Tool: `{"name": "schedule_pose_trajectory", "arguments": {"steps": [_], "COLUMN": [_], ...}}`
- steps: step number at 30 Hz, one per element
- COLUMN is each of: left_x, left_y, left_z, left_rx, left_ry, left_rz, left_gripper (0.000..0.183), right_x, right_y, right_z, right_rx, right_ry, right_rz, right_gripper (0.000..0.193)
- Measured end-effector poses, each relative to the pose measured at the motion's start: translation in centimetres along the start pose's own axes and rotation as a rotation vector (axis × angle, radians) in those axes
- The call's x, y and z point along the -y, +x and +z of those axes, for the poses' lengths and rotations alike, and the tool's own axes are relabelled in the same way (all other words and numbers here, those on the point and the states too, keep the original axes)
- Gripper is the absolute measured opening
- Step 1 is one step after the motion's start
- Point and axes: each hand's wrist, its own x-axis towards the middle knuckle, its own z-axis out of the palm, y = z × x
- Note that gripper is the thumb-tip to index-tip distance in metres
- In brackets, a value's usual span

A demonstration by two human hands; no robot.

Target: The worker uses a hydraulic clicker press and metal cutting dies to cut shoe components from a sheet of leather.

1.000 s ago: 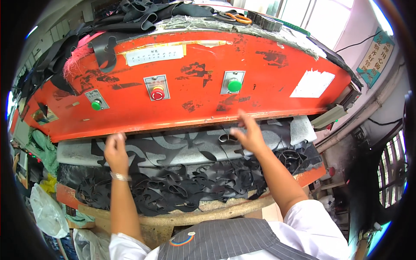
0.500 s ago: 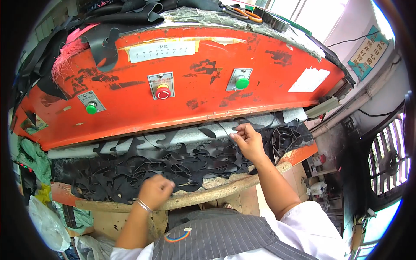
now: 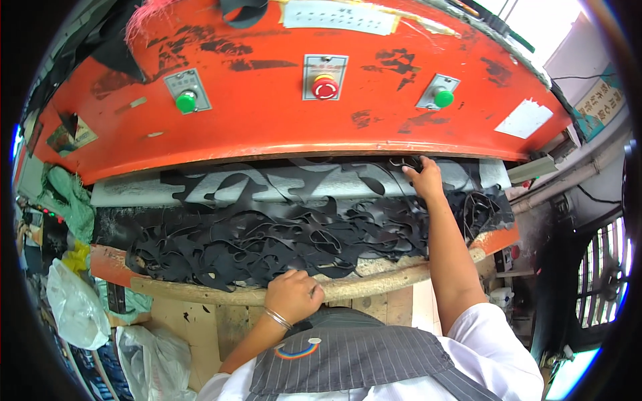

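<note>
My right hand (image 3: 424, 176) reaches under the lower edge of the red machine. Its fingers are closed at a small dark thing with a thin pale outline (image 3: 405, 162), whose kind I cannot make out. Beneath it lies a pale cutting board (image 3: 227, 189), partly covered by a black leather-like sheet (image 3: 249, 188) with curved cut-outs. My left hand (image 3: 294, 295), wearing bangles, is curled closed near the front rim (image 3: 374, 284). Whatever it may hold is hidden. Between the hands spreads a heap of black cut scraps (image 3: 281, 234).
The machine's red front (image 3: 254, 127) carries two green buttons (image 3: 186, 101) and a red one (image 3: 325, 87). Plastic bags (image 3: 77, 304) hang and lie at the left. A grey bracket (image 3: 533, 168) sticks out at the machine's right end.
My right hand has moved farther in, up to the machine's lower edge. My left hand has drawn back from the scraps toward my apron. The view has tilted down and shifted.
</note>
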Motion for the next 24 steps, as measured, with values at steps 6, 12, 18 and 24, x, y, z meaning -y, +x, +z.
{"name": "schedule_pose_trajectory", "arguments": {"steps": [6,12,18,24], "left_x": [1.0,1.3,1.3,1.8], "left_y": [0.0,-0.1,0.0,-0.6], "left_z": [0.5,1.1,0.7,-0.8], "left_rx": [0.020,-0.054,-0.061,0.020], "left_ry": [-0.035,0.057,-0.009,-0.191], "left_rz": [0.055,0.201,0.170,0.065], "left_gripper": [0.013,0.020,0.016,0.020], "right_x": [-0.9,2.2,19.6,23.3], "right_y": [-0.1,-0.1,-4.8,-4.7], "right_z": [1.4,2.2,7.8,13.1], "right_rx": [0.021,-0.349,0.207,0.198], "right_ry": [0.107,0.405,0.480,0.388], "right_rz": [-0.331,-0.021,-0.430,-0.559], "right_gripper": [0.045,0.042,0.045,0.047]}}
